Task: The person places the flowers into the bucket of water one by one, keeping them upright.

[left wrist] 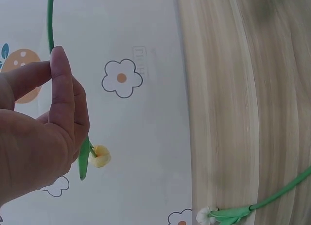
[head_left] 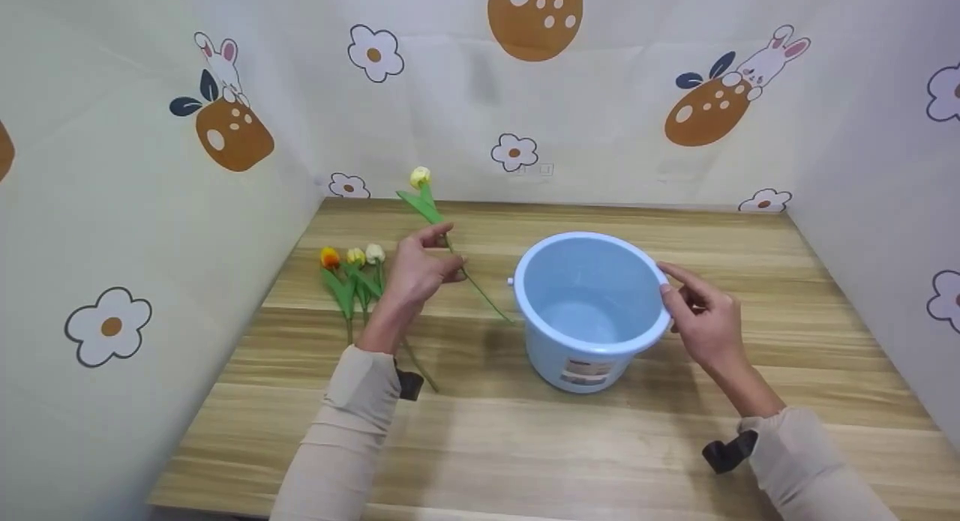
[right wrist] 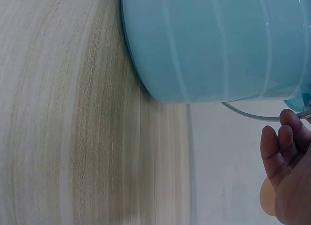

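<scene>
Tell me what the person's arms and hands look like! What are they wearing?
The left sleeve and right sleeve are long, plain beige and a bit wrinkly. A small, chunky black gadget pokes out by each cuff. The left hand and right hand wear no gloves, so the fingers are bare.

A small indoor nook, closed in on three sides by off-white patterned walls (head_left: 435, 124) printed with white cartoon rabbits (head_left: 766, 65), spotted orange-brown fruits (head_left: 705, 118) and dark-outlined white flowers (head_left: 514, 153). A flat, striped wood-grain surface (head_left: 562, 461) fills the space between them. The print looks homely, nursery-like; whether home or staged booth cannot be told.
</scene>
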Available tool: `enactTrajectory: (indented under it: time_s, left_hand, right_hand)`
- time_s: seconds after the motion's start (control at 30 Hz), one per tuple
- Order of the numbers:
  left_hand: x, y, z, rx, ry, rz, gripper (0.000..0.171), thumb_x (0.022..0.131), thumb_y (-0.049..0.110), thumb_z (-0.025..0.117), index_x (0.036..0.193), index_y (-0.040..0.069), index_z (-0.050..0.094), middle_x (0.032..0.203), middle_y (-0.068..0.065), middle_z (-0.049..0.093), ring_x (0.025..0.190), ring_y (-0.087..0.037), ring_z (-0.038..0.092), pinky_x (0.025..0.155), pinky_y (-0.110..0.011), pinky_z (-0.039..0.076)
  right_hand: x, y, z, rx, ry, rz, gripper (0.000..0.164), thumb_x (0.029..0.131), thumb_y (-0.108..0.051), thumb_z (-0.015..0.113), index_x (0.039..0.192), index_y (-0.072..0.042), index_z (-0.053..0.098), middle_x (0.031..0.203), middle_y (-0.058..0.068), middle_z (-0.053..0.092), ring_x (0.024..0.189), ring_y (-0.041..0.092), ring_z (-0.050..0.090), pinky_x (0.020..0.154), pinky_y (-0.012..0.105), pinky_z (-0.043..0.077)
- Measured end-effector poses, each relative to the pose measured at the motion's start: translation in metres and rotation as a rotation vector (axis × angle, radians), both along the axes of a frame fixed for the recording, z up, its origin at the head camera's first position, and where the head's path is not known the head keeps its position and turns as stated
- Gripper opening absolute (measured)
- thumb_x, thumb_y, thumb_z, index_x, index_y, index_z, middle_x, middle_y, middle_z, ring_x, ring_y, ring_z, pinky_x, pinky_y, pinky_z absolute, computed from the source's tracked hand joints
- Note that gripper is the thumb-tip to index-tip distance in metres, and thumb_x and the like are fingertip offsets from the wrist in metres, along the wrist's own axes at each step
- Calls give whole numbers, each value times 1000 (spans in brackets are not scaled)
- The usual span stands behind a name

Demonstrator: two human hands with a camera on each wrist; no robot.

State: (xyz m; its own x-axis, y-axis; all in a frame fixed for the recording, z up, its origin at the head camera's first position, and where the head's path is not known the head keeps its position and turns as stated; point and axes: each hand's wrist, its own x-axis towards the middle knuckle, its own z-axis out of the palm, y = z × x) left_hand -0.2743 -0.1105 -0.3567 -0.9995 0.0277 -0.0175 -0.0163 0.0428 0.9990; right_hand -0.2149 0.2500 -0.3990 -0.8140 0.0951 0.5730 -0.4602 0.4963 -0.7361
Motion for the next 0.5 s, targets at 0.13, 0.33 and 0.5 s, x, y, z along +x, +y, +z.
enactTrajectory:
  time_s: [0.13, 0.33, 0.5]
  left_hand:
    - [0, 1, 1, 12, -9, 0, 60, 81, -8, 65, 137, 5, 49, 118, -16, 43, 68, -14, 58, 78, -35, 58]
    - [0, 1, 3, 33, -22, 2, 61, 81, -10, 65, 138, 6, 48, 118, -16, 42, 68, -14, 58, 80, -37, 57]
    - [0, 2, 2, 50, -19, -2, 61, 81, -10, 66, 138, 5, 48, 119, -16, 41, 69, -15, 60, 77, -34, 58]
  right_hand:
    - [0, 1, 0, -1, -6, 3, 27, 88, -5, 61, 114, -3, 68, 57, 3, 56, 43, 19, 51, 39, 18, 43]
    - [0, 1, -1, -1, -14, 2, 27, 89, -6, 61, 115, -4, 69, 58, 2, 57, 44, 18, 51, 39, 18, 43]
    - [0, 0, -2, -12, 2, 14, 27, 88, -4, 61, 113, -2, 69, 56, 1, 55, 42, 11, 50, 38, 17, 43]
